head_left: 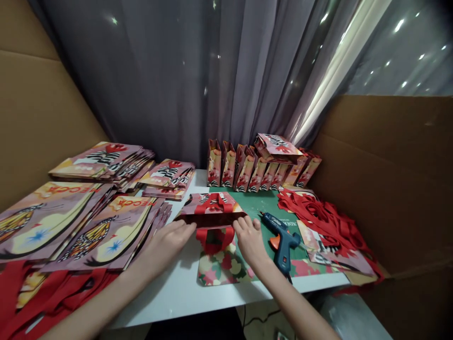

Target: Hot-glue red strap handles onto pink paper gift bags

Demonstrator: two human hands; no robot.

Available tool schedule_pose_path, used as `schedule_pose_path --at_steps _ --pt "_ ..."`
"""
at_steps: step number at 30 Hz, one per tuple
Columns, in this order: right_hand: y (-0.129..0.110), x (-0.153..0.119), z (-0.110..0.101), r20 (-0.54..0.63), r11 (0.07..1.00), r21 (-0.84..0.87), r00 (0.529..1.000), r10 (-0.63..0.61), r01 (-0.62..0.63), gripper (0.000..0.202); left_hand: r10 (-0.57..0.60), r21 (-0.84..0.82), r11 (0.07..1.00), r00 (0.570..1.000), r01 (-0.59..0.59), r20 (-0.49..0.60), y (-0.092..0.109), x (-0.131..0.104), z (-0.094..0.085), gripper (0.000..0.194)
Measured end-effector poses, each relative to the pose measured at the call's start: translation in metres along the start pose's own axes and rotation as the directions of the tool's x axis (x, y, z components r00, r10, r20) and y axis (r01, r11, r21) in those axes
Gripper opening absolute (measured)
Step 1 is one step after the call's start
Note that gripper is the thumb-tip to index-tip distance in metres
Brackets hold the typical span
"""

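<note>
A small printed paper bag [189, 206] with red ribbon handles lies in front of me, its dark opening turned toward me. My left hand [177, 236] is closed on the left end of the opening, fingers curled at the rim. At the right end, my right hand [248, 234] pinches the rim too. One red handle [214, 204] lies on the far panel; the other red handle [215, 238] hangs over the near side. Under the bag is a green cutting mat [249, 203] with a floral cloth-like sheet [226, 269] at its front.
A blue glue gun [283, 238] lies right of my right hand. Beyond it is a heap of red ribbons [325, 222]. Several bags [244, 167] stand along the back. Stacked flat bags [109, 231] and more red ribbons [67, 297] fill the left. Cardboard walls [385, 184] flank the white table [170, 293].
</note>
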State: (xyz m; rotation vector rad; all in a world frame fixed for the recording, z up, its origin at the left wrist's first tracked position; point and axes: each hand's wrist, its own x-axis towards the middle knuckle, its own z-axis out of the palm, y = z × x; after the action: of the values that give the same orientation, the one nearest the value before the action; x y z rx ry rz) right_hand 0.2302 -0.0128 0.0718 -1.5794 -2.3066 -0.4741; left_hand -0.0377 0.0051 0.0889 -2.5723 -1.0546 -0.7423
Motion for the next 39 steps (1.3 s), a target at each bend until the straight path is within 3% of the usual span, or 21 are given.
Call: schedule_pose_path --at_steps 3,6,7,9,11,13,16,19,21,27,30,33,35,37,39 --pt "0.007 -0.004 -0.020 -0.199 0.991 0.010 0.971 -0.132 0.137 0.025 0.109 -0.031 0.993 0.988 -0.113 -0.107 0.001 0.004 -0.025 0.036" --pt "0.008 -0.013 -0.031 -0.438 0.963 0.076 0.876 -0.200 0.258 0.043 0.082 -0.032 0.995 0.980 -0.090 -0.180 0.006 -0.001 -0.042 0.035" --pt "0.007 -0.016 -0.031 -0.508 0.958 0.130 0.847 -0.156 0.254 0.049 0.024 -0.035 0.999 0.975 -0.032 -0.219 0.008 -0.004 -0.044 0.035" --pt "0.002 -0.021 -0.028 -0.574 0.930 0.331 0.816 0.065 0.159 0.060 -0.127 -0.105 0.990 0.945 0.100 -0.301 0.013 -0.010 -0.043 0.033" --pt "-0.004 -0.026 -0.021 -0.498 0.808 0.588 0.804 0.325 0.038 0.065 -0.264 -0.245 0.951 0.910 0.189 -0.321 0.017 -0.017 -0.034 0.032" --pt "-0.008 -0.029 -0.012 -0.342 0.635 0.771 0.819 0.461 -0.035 0.060 -0.370 -0.379 0.891 0.882 0.249 -0.291 0.018 -0.023 -0.021 0.034" --pt "-0.010 -0.032 -0.002 -0.218 0.503 0.863 0.861 0.459 -0.049 0.038 -0.515 -0.551 0.766 0.830 0.332 -0.215 0.018 -0.033 -0.001 0.047" --pt "-0.009 -0.035 0.000 -0.208 0.505 0.862 0.883 0.421 -0.038 0.027 -0.611 -0.676 0.620 0.785 0.398 -0.098 0.017 -0.040 0.009 0.045" --pt "-0.008 -0.035 -0.001 -0.210 0.522 0.852 0.887 0.412 -0.041 0.028 -0.623 -0.691 0.589 0.780 0.420 -0.056 0.018 -0.040 0.009 0.035" --pt "-0.007 -0.031 -0.004 -0.233 0.570 0.820 0.884 0.404 -0.044 0.031 -0.579 -0.662 0.640 0.811 0.389 -0.083 0.019 -0.030 -0.002 0.022" --pt "-0.004 -0.028 -0.005 -0.240 0.614 0.788 0.897 0.371 -0.043 0.026 -0.535 -0.600 0.715 0.833 0.359 -0.140 0.015 -0.026 -0.006 0.020" --pt "-0.001 -0.023 -0.005 -0.163 0.545 0.838 0.947 0.276 -0.014 0.021 -0.430 -0.541 0.778 0.899 0.320 -0.086 0.005 -0.023 -0.010 0.009" --pt "0.002 -0.018 -0.004 -0.147 0.465 0.885 0.953 0.264 0.008 0.022 -0.325 -0.571 0.779 0.946 0.261 -0.011 -0.002 -0.021 -0.010 0.007" --pt "0.006 -0.011 -0.005 -0.161 0.424 0.905 0.941 0.297 0.021 0.032 -0.271 -0.616 0.761 0.962 0.203 -0.017 -0.005 -0.017 -0.008 0.010" --pt "0.010 -0.003 -0.010 -0.150 0.411 0.912 0.943 0.297 0.015 0.040 -0.321 -0.676 0.716 0.942 0.174 -0.097 -0.004 -0.011 -0.006 0.014"
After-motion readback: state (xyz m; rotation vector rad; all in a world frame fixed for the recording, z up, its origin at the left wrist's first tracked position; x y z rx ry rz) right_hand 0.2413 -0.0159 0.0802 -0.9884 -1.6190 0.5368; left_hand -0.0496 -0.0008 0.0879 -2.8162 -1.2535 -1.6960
